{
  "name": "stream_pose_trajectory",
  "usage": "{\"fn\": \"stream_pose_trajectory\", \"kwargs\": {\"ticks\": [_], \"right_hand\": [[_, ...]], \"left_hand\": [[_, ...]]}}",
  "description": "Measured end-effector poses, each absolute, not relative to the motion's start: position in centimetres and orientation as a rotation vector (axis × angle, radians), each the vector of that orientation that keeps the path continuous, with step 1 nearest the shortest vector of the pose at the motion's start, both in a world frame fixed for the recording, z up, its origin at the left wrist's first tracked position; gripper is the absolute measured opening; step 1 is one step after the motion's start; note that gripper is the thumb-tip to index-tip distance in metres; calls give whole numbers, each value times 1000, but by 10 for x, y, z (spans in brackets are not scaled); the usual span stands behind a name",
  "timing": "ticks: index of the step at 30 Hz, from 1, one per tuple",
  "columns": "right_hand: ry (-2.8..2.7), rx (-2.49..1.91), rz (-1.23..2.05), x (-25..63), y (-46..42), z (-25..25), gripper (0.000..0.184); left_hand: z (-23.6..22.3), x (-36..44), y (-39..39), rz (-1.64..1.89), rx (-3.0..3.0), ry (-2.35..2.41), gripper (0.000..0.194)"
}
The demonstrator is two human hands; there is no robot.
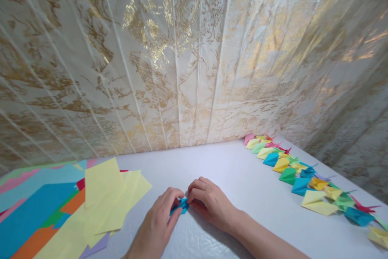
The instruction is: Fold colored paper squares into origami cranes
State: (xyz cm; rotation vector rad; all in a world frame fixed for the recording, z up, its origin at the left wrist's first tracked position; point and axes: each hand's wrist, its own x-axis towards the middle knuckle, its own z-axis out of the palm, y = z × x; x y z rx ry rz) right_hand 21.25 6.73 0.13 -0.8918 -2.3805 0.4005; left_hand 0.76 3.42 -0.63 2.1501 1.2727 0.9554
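Note:
A small piece of folded blue paper lies between my two hands at the front middle of the table. My left hand pinches it from the left, thumb below and fingers above. From the other side, the bent fingers of my right hand close on its right end. Fingers cover much of the paper, so its full shape is hidden.
Loose sheets of coloured paper, pale yellow on top, spread over the left of the white table. Rows of folded paper cranes line the right edge. A white and gold patterned curtain hangs behind the table.

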Motion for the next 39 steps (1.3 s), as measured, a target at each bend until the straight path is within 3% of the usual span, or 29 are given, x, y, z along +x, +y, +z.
{"fn": "stream_pose_trajectory", "kwargs": {"ticks": [9, 16, 31, 39], "right_hand": [[-2265, -1007, 566, 210, 64, 6, 17], [-2164, -882, 646, 208, 62, 8, 13], [-2017, -905, 683, 208, 60, 7, 14], [-1975, -830, 684, 210, 61, 5, 26]], "left_hand": [[-6, 7, 34, 991, 2114, 1299, 24], [1, 8, 34, 967, 2081, 1288, 10], [6, 6, 37, 1094, 2018, 1237, 9], [4, -1, 42, 1192, 1984, 1215, 18]]}}
